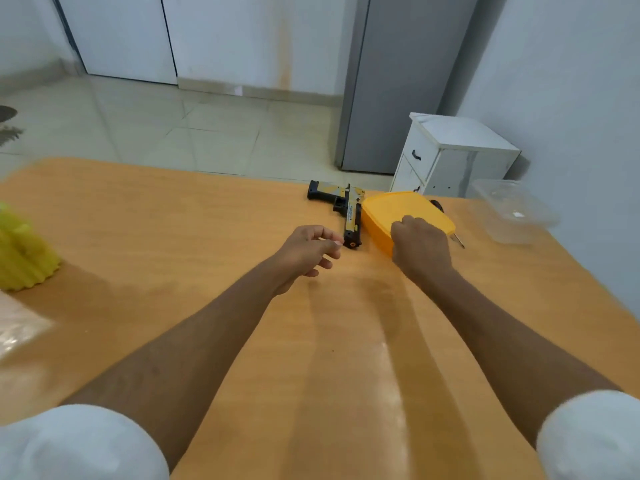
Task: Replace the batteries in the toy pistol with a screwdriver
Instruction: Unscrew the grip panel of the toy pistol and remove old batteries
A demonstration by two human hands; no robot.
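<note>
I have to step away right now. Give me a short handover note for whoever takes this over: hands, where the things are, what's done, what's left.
Left hand: loosely curled, holding nothing, just short of the muzzle end of the toy pistol.
Right hand: fingers curled on the near edge of the orange lid; whether it grips the lid is not clear.
Toy pistol lies flat on the table, left of the lid.
Screwdriver: mostly hidden behind the lid, its tip showing at the right.
Clear container stands at the far right.
Done: nothing visible; the pistol looks unopened.
Left: fetch the screwdriver, open the battery cover, swap the batteries, close it. No batteries are in view.
</note>
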